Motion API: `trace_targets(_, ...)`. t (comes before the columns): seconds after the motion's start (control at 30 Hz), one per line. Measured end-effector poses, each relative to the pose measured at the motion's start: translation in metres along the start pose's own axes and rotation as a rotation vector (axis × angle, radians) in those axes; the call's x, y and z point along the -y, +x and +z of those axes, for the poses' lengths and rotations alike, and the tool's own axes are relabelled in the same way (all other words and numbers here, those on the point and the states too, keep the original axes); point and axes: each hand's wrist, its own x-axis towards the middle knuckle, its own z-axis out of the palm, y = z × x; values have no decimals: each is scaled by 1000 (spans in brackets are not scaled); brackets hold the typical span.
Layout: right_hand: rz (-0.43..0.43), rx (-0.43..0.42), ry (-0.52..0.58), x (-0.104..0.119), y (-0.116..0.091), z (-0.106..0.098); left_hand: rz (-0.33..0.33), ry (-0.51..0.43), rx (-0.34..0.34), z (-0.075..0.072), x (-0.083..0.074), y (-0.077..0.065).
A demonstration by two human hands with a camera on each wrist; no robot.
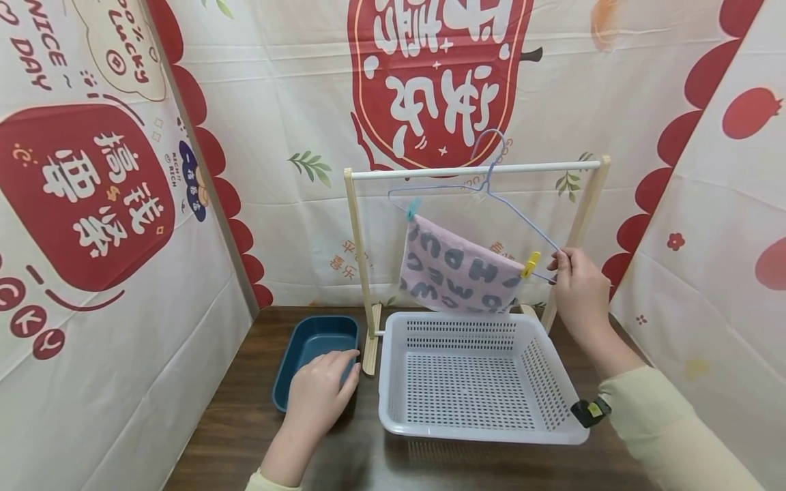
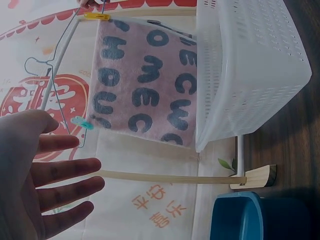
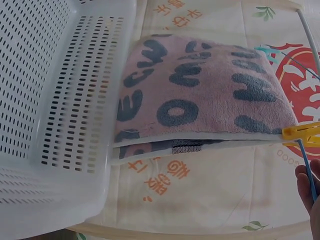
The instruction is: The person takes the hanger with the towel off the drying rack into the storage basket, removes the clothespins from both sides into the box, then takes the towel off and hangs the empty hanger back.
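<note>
My right hand (image 1: 580,293) grips the lower right corner of a thin blue wire hanger (image 1: 522,219), which tilts down to that side. The hanger's hook overlaps the rack's white rod (image 1: 417,174) in the head view. A folded pink towel (image 1: 457,266) with grey letters hangs from the hanger. A teal clothespin (image 1: 413,209) clips its left end, and a yellow clothespin (image 1: 531,264) its right end, close beside my right fingers. My left hand (image 1: 322,392) is over the near right side of a blue tray (image 1: 284,368), holding nothing; its fingers are spread in the left wrist view.
A white perforated basket (image 1: 485,431) stands on the dark wooden table (image 1: 227,423), below and in front of the towel. The rack's wooden posts (image 1: 361,259) rise behind it. Printed cloth (image 1: 295,232) encloses the back and sides.
</note>
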Motion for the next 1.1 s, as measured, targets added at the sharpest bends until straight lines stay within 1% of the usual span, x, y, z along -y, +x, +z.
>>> trace_targets(0.27,-29,-63,19,-3,-9,-11,13,-2,-8,-1,-1,-1)
trace_targets(0.47,9,-102,25,-5,-12,-22,23,-3,-13,-4,-2,1)
trace_targets(0.6,11,-150,56,-7,-12,-29,26,-5,-15,-7,-2,2)
trace_targets(0.7,23,-169,76,-8,-14,-35,31,-6,-11,-9,-2,3)
trace_targets(0.93,67,-160,87,-10,-23,-49,45,-12,-16,-11,-3,3)
trace_targets(1.1,50,-147,74,-14,-36,-57,65,-12,-29,-11,-4,1)
